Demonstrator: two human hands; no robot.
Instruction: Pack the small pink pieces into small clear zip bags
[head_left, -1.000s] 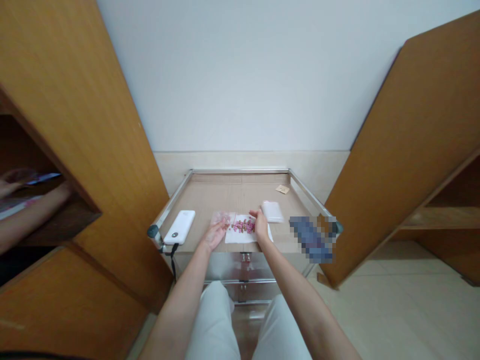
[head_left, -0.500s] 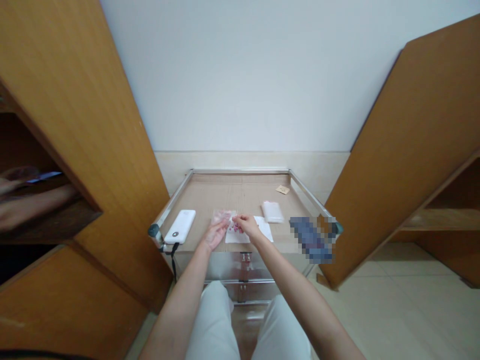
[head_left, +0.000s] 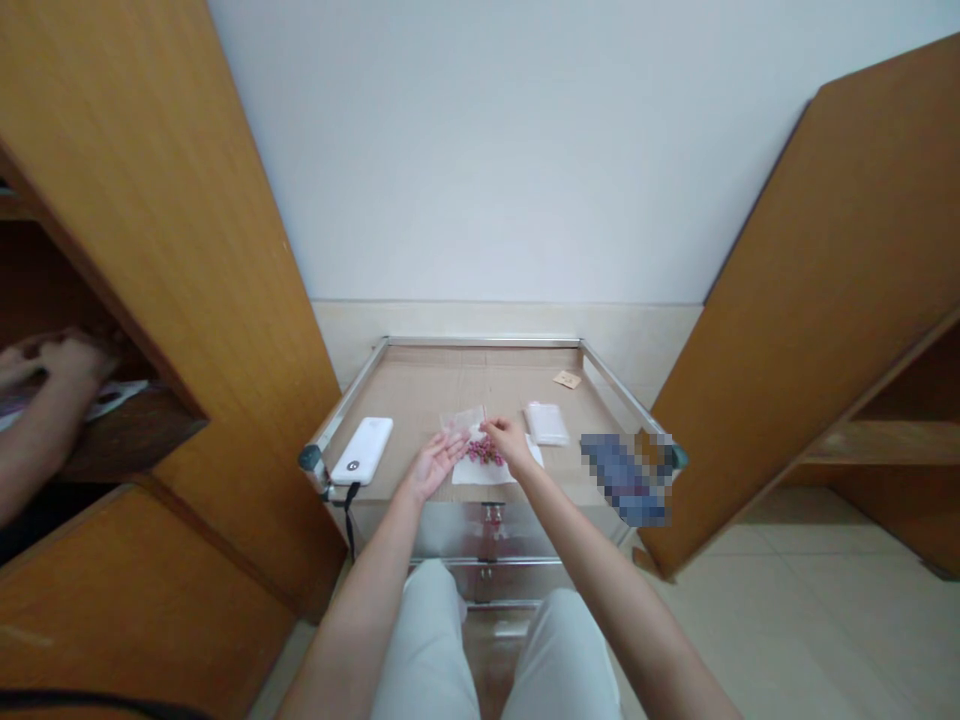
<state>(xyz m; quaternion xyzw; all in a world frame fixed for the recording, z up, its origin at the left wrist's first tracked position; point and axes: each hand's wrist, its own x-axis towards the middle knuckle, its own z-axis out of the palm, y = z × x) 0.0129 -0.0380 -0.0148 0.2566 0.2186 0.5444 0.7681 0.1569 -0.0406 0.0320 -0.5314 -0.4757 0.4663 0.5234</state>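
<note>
Pink flower buds (head_left: 484, 452) are heaped in a small mound on a white paper tissue (head_left: 491, 474), at the middle of a pale wooden worktop (head_left: 465, 375) with a metal rim. A clear plastic bag (head_left: 463, 421) is held up just above the mound. The left hand (head_left: 433, 466) is turned palm up, its fingers (head_left: 454, 446) spread open and reaching to just below the bag; no grip by them can be made out. The right hand (head_left: 510, 443) is placed over the tissue, its fingers (head_left: 489, 426) drawn together at the bag's right edge, though whether the plastic is pinched cannot be told.

A white power bank (head_left: 362, 450) is laid to the left of the hands, with a black cord (head_left: 347, 517) hanging over the worktop's front edge. A white folded packet (head_left: 547, 423) is placed to the right of the tissue, and a small brown card (head_left: 567, 379) lies near the far right corner. A pixelated blue object (head_left: 622, 480) is seen at the right, its details hidden by blurring. Wooden cabinet doors (head_left: 165, 250) stand open on both sides, and a pair of hands (head_left: 71, 358) is seen at the far left, inside the dark cabinet opening
</note>
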